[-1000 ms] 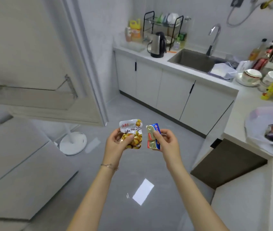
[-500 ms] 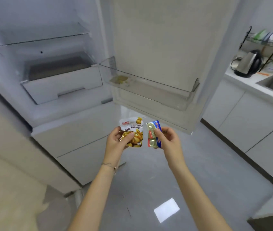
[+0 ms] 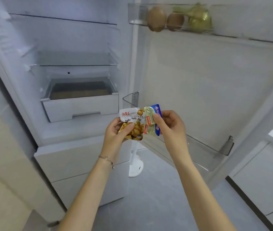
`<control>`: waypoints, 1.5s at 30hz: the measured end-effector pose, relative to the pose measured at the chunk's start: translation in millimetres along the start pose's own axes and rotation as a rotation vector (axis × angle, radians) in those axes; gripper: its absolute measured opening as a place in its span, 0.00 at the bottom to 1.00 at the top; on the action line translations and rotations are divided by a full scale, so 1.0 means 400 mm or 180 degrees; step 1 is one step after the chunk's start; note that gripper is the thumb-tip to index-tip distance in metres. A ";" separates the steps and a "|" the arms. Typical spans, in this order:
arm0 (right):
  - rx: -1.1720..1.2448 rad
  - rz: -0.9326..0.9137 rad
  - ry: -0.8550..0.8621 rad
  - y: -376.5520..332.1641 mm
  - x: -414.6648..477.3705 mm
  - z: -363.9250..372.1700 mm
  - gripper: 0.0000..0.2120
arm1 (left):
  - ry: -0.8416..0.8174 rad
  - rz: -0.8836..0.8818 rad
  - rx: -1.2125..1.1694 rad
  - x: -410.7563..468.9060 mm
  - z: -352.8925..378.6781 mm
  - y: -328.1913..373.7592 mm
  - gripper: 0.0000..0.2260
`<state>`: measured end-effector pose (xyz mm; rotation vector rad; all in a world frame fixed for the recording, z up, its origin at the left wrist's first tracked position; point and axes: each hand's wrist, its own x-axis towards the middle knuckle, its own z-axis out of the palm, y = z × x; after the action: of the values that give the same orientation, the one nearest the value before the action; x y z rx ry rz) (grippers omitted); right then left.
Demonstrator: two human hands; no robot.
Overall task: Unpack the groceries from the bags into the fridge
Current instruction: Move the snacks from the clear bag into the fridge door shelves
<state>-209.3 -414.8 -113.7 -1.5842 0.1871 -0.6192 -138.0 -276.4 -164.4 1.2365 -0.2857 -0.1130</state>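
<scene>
My left hand (image 3: 115, 135) grips a white snack pouch (image 3: 133, 124) printed with yellow nuts. My right hand (image 3: 170, 125) pinches a small blue and gold butter packet (image 3: 151, 120) right beside it. Both hands are held in front of the open fridge (image 3: 75, 77), level with its white drawer (image 3: 80, 107). The fridge's glass shelves carry nothing. The open door stands to the right, with a clear lower door bin (image 3: 207, 147) just behind my right hand.
The upper door bin (image 3: 138, 15) holds two brown kiwis (image 3: 156, 18) and a greenish pear in wrapping (image 3: 199, 19). Closed fridge drawers sit below. A white round stand base (image 3: 135, 165) rests on the grey floor. White kitchen cabinets (image 3: 265, 180) line the right edge.
My view has turned from the kitchen counter to the open fridge and come closer. Both hands keep the same hold on the pouch and the butter packet.
</scene>
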 end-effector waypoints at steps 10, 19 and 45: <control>-0.0224 -0.0349 0.0096 -0.057 0.176 0.017 0.03 | -0.0283 0.0532 -0.0063 0.204 0.026 0.102 0.16; -0.1029 -0.0148 0.0562 -0.012 0.282 -0.021 0.03 | -0.1428 0.0846 0.0958 0.441 -0.006 0.122 0.12; -0.3144 0.1739 -0.1043 0.043 0.289 -0.004 0.07 | -0.4753 0.0462 0.3757 0.637 0.113 0.035 0.15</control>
<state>-109.0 -473.0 -98.4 -2.4067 0.7281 0.2337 93.0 -374.1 -98.7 2.0716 -1.9388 -0.8370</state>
